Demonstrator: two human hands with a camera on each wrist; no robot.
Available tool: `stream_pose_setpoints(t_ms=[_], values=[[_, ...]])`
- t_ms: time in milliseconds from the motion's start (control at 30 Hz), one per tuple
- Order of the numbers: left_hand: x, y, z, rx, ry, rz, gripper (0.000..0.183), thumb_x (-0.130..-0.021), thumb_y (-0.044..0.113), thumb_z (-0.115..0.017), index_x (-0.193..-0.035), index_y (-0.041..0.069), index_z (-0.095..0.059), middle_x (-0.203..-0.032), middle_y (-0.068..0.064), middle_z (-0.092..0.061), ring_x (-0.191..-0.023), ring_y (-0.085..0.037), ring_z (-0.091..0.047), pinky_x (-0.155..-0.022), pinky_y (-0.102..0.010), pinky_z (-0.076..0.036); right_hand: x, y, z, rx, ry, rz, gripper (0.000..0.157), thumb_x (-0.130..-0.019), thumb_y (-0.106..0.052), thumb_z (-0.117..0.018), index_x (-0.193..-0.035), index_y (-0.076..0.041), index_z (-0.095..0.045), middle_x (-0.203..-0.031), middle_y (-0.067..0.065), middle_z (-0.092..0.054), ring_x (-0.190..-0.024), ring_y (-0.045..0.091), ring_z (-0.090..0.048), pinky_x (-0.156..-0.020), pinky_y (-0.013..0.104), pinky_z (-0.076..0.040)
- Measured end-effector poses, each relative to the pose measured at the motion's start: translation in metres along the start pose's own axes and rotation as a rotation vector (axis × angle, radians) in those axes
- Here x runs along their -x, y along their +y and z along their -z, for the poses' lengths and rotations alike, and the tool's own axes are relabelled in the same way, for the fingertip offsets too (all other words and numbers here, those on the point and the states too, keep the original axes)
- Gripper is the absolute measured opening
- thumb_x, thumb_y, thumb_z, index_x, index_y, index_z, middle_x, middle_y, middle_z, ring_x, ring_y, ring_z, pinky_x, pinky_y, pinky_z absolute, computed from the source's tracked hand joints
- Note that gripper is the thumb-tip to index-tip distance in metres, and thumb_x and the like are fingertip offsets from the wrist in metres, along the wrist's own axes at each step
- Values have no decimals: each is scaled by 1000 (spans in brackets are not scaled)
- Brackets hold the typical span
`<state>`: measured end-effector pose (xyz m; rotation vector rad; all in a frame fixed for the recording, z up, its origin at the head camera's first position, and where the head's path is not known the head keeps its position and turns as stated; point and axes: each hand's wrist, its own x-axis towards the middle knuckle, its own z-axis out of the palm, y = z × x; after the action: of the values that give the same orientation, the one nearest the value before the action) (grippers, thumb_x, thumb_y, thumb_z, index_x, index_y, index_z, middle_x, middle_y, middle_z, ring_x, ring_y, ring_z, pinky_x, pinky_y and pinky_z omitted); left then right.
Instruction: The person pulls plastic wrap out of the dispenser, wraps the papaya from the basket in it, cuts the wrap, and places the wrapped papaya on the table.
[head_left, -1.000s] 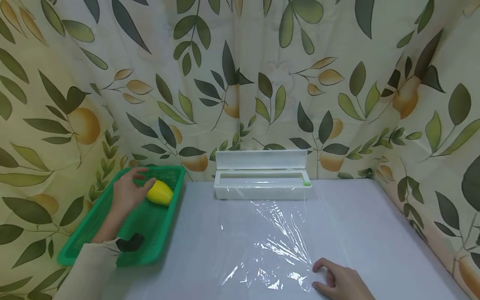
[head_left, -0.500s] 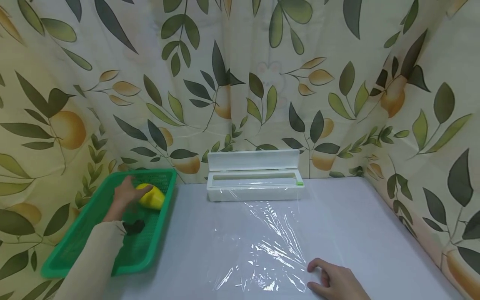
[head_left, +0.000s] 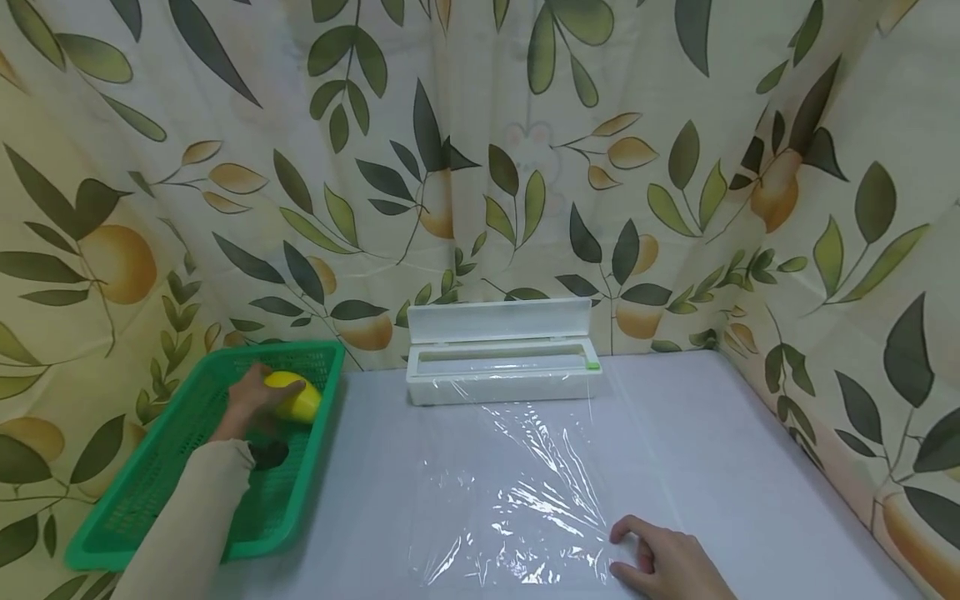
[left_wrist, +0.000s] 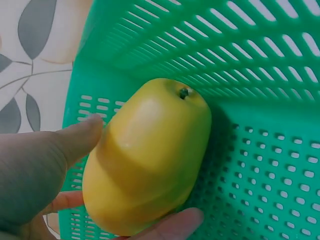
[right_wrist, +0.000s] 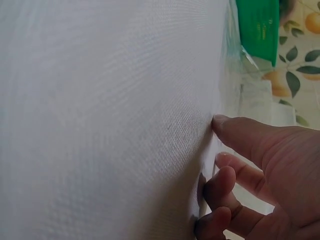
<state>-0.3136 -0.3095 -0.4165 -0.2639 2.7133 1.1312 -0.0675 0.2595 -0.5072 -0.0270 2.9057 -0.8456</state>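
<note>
In the head view my left hand (head_left: pixel 251 404) reaches into a green plastic basket (head_left: pixel 90 557) at the left. It grips a yellow, mango-like fruit (head_left: pixel 302 405) near the basket's far end. Seen from the left wrist, thumb and fingers lie around the sides of the fruit (left_wrist: pixel 150 145), whose small dark stem faces away. My right hand (head_left: pixel 671 562), at the front, touches the near right corner of a clear plastic wrap sheet (head_left: pixel 517 508). Its thumb and forefinger stand apart with tips down on the film; the other fingers curl loosely.
A white wrap dispenser box (head_left: pixel 502 387) stands at the back of the white table (head_left: pixel 720 467), lid up, with the film drawn from it. A green slider (head_left: pixel 592 366) sits at its right end. Leaf-patterned curtain (head_left: pixel 465 167) encloses the back and sides.
My left hand has come down onto the yellow fruit and closed around it. The head view has turned slightly left to right, shifting everything leftward. My right hand stays at the film's corner.
</note>
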Motion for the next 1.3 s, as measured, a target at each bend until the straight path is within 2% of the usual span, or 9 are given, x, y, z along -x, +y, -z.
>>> stream_pose_setpoints(t_ms=[167,300,367,600,800,900,1067,1200,1300], values=[[-6,-2,-5,64,-20,30,95,-98,47,-62,-151,-12,-9,-133,-52,-22,-100,-59,-56,-59,-46,-62,-1,-3,0,6,6,-39,35,-76,-27,-90,-103,-24,-67,-62,-6,-45,-54,5,-39,-54,24,-35],[-9,-2,-5,54,-45,49,105,-98,46,-61,-156,-7,8,-138,-57,-13,-116,-69,-42,-59,-46,-62,1,-1,1,6,10,5,34,-77,-26,-89,-102,-25,-67,-61,-8,-44,-53,3,-37,-54,23,-34],[-9,-2,-4,54,-54,52,106,-97,45,-62,-155,-7,10,-141,-57,-10,-121,-70,-35,-60,-47,-62,1,-2,0,7,13,10,34,-77,-26,-89,-102,-25,-67,-61,-8,-44,-53,3,-37,-54,23,-34],[-6,-7,-2,116,-52,18,88,-97,34,-65,-148,-8,-7,-140,-53,-13,-122,-66,-37,-69,-49,-62,-1,-4,0,1,6,-31,34,-77,-26,-90,-103,-24,-68,-62,-6,-45,-53,6,-40,-54,23,-36],[4,-10,-2,113,13,-12,87,-96,26,-69,-154,-5,-12,-142,-49,-17,-118,-61,-43,-70,-50,-62,-2,-1,1,7,3,52,33,-77,-27,-89,-102,-23,-67,-62,-9,-44,-54,2,-38,-54,22,-35],[15,-6,3,57,85,-61,87,-95,30,-70,-156,-2,-16,-142,-45,-27,-115,-56,-47,-72,-49,-60,-3,1,2,11,6,86,32,-78,-27,-88,-102,-23,-67,-62,-11,-44,-54,1,-37,-53,22,-35],[38,9,17,-36,263,-226,84,-95,38,-71,-157,3,-26,-141,-40,-41,-112,-52,-49,-73,-48,-53,-5,2,3,16,17,138,32,-79,-28,-87,-103,-24,-66,-63,-15,-43,-54,-1,-36,-53,21,-34],[58,28,26,-20,380,-395,78,-95,34,-74,-156,7,-34,-138,-37,-47,-105,-50,-55,-68,-44,-53,-6,4,5,15,31,176,32,-79,-27,-87,-104,-23,-66,-64,-16,-43,-55,-2,-36,-54,21,-34],[73,48,26,26,397,-518,77,-93,29,-76,-157,10,-37,-143,-34,-45,-111,-51,-56,-75,-51,-56,-7,4,5,8,24,146,32,-79,-28,-87,-103,-24,-66,-63,-14,-44,-55,0,-37,-53,22,-34]])
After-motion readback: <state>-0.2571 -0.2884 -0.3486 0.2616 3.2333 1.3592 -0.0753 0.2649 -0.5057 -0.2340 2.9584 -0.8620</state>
